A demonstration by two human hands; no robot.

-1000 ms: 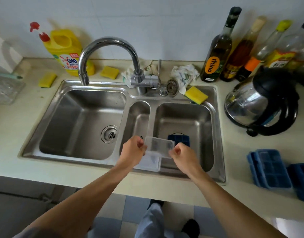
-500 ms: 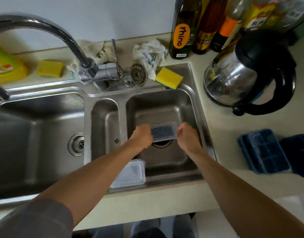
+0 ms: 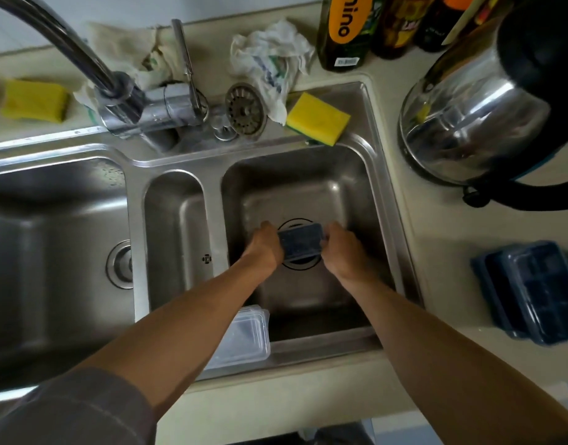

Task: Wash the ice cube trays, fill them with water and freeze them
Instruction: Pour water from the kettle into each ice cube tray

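blue and small against the steel, an ice cube tray with a clear lid on it sits low in the right-hand basin of the sink, right above the dark ring of the drain. the left hand grips its left short end and the right hand grips its right short end, so the tray spans the gap between them, its long side running across the view and slightly tilted. the fingers of the left hand curl over the far left corner of the tray, pressed close together; those of the right hand wrap the opposite end in the same way, with the thumb side toward the near edge. whether the tray rests on the basin floor or is held just off it cannot be told. both forearms reach down from the near edge of the counter. a clear plastic lid leans on the near rim of the sink, partly under the left forearm, well apart from the held tray. another blue ice cube tray lies on the counter to the right of the sink. a yellow sponge sits on the far right corner of the sink rim, near a loose strainer, and a steel kettle stands beyond it on the counter.
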